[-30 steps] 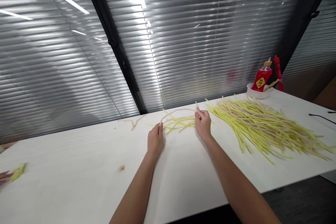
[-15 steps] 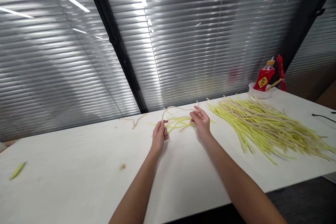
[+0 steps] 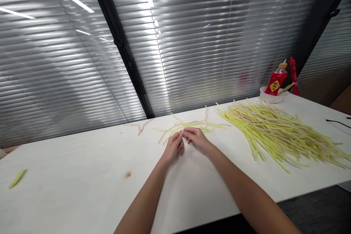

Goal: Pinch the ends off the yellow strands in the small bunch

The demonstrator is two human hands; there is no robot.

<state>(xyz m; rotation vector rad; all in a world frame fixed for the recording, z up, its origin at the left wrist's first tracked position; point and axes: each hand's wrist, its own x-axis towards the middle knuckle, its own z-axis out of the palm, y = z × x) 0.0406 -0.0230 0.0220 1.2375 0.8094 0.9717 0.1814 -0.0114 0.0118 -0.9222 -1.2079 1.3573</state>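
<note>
My left hand (image 3: 174, 146) and my right hand (image 3: 196, 138) meet fingertip to fingertip above the white table. Both are closed in a pinch on what appears to be a beige pipe cleaner, most of it hidden by my fingers. Just behind them lies a loose, crossed bunch of yellow-green pipe cleaners (image 3: 211, 125) with a few beige ones among them. To the right of my right hand spreads a large pile of yellow-green and beige pipe cleaners (image 3: 276, 128).
At the back right, a red-labelled bottle with a nozzle (image 3: 275, 81) stands in a white bowl (image 3: 270, 97), beside a red tube (image 3: 293, 75). Beige strands (image 3: 140, 128) lie left of my hands. A short yellow-green piece (image 3: 18, 179) rests far left. Blinds (image 3: 192, 44) rise behind the table.
My hands were apart with a beige pipe cleaner arching between them. They have come together at the fingertips, my right hand moving left and down.
</note>
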